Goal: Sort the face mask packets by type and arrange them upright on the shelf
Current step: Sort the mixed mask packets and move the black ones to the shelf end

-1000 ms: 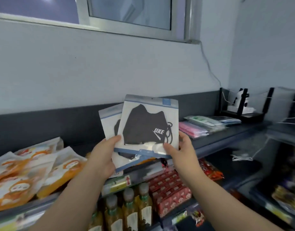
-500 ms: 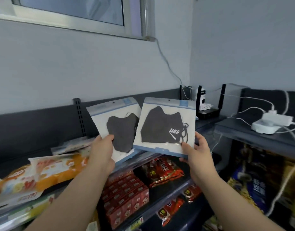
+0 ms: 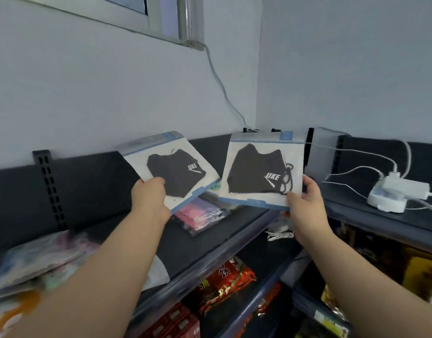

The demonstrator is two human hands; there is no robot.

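1. While both arms are stretched out over the top shelf (image 3: 237, 223), a black face mask packet is held up in each hand, and a narrow gap is left between the two packets.
2. The left hand (image 3: 149, 197) is curled round the lower left corner of the left packet (image 3: 176, 167); the thumb is laid on its front and the fingers are hidden behind it. This packet is held at a tilt.
3. The right hand (image 3: 305, 203) is closed on the lower right corner of the right packet (image 3: 261, 169), with the thumb pressed on the front and fingertips seen past the right edge. This packet is held nearly upright, its front turned to the camera.
4. A white logo is printed on each black mask, and a blue strip is seen along the top and bottom of each packet.
5. Beneath the gap between the two, a pink mask packet (image 3: 200, 215) is laid flat on the shelf, partly covered by the left packet.
6. At the far left of the shelf, a blurred pile of pale packets (image 3: 39, 254) is seen, partly covered by the left forearm.
7. To the right, on the adjoining shelf, a white charger (image 3: 393, 195) is set, with white cables (image 3: 351, 170) running to it.
8. Below the top shelf, red snack bags (image 3: 224, 281) are stacked on a lower level.
9. Behind, a grey wire (image 3: 222, 86) is run down the wall from the window frame (image 3: 185, 20) to the corner.
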